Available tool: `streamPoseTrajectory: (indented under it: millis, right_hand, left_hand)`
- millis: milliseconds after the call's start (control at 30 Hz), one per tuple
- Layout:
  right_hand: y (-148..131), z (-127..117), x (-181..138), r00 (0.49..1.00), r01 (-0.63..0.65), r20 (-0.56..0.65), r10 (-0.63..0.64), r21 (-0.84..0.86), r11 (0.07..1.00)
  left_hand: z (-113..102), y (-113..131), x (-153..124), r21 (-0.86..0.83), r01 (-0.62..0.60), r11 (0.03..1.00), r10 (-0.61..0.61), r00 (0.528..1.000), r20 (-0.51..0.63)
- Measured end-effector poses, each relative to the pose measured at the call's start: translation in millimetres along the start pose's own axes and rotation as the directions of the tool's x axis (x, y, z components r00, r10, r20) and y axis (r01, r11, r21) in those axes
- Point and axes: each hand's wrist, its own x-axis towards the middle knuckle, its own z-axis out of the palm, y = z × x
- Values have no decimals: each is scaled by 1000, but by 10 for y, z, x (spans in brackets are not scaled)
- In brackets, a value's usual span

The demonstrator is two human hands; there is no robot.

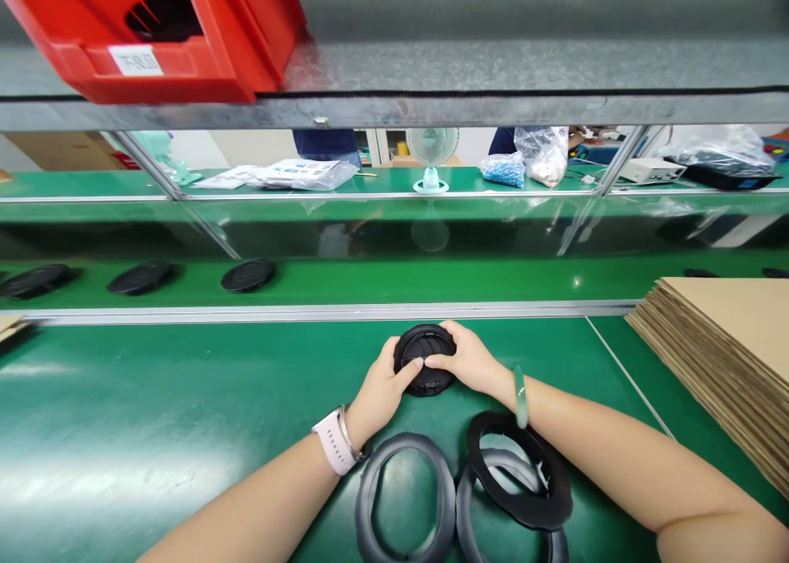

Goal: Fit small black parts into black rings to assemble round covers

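Both my hands grip a round black plastic part (430, 338) with a ribbed inner face, just above or on the green table; which of the two I cannot tell. My left hand (380, 386) holds its left edge, thumb on the face. From the right, my right hand (472, 361) has its fingers around the far rim and its thumb on the face, close to the other thumb. Nearer to me lies a grey ring (365, 497). A black foam ring (548, 505) rests on a second grey ring (465, 518), partly below my right forearm.
Several black round parts (248, 275) lie on the green strip (400, 279) behind the metal edge. Stacked cardboard sheets (733, 316) stand at the right. A red bin (240, 45) sits on the metal shelf (523, 45) overhead. Farther back is a small fan (431, 156).
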Motion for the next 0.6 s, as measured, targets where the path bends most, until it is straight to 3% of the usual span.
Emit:
streamPoseTrajectory:
  millis: [100, 200, 300, 367, 433, 500, 600]
  right_hand:
    - [45, -50, 46, 999, 4, 49, -10, 113, 994]
    - [110, -143, 127, 996, -47, 90, 19, 322, 946]
    - [177, -247, 216, 993, -118, 88, 84, 519, 847]
    - [213, -297, 260, 992, -123, 68, 104, 602, 789]
    - [233, -323, 285, 992, -125, 73, 103, 639, 759]
    - [237, -333, 291, 991, -131, 91, 95, 643, 754]
    - [239, -347, 285, 992, -124, 95, 83, 647, 752]
  left_hand:
    - [1, 20, -8, -169, 69, 983, -61, 997, 55]
    - [-8, 58, -16, -392, 210, 896, -162, 975, 151]
    - [-91, 121, 32, -471, 178, 864, -176, 983, 48]
    - [-212, 168, 147, -328, 40, 944, -89, 987, -137]
    - [-364, 202, 348, 46, -100, 994, 110, 954, -280]
    - [-498, 201, 609, 393, -160, 906, 283, 918, -279]
    - [-574, 144, 942, 534, -183, 826, 317, 933, -171]
